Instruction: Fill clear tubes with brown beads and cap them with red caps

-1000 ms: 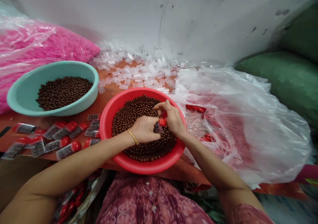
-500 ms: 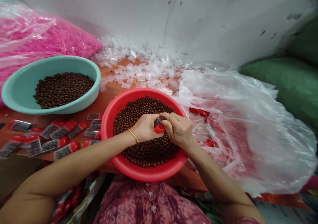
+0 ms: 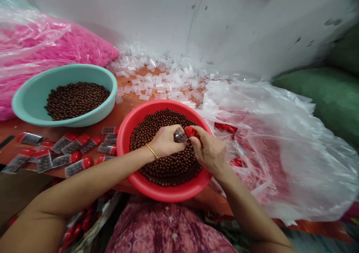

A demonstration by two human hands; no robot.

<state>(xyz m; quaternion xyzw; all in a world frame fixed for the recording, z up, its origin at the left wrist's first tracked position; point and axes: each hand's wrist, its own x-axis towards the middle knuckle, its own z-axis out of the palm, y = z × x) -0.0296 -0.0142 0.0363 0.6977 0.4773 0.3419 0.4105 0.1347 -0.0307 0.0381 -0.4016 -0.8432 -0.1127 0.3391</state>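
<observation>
Over a red basin [image 3: 165, 197] of brown balls [image 3: 157, 120], my two hands are close together. My left hand [image 3: 167, 141], with a gold bangle at the wrist, is closed around a small clear plastic container [image 3: 180, 135]; dark contents show through its wall. My right hand [image 3: 209, 146] pinches a red cap [image 3: 190, 131] just to the right of the container. The cap's edge is very near the container's end; whether they touch I cannot tell. Several filled containers with red caps [image 3: 78, 167] lie on the table left of the basin.
A teal basin [image 3: 30, 95] with more brown balls stands at the left, before a bag of pink pieces [image 3: 84, 39]. Loose clear containers [image 3: 159, 82] cover the table's back. A clear plastic bag [image 3: 308, 163] with red caps spreads at the right, near a green sack [image 3: 336, 92].
The red cap has shifted from low between my hands to the container's upper right, now in my right fingers. More of the container shows in my left hand. The view has moved slightly.
</observation>
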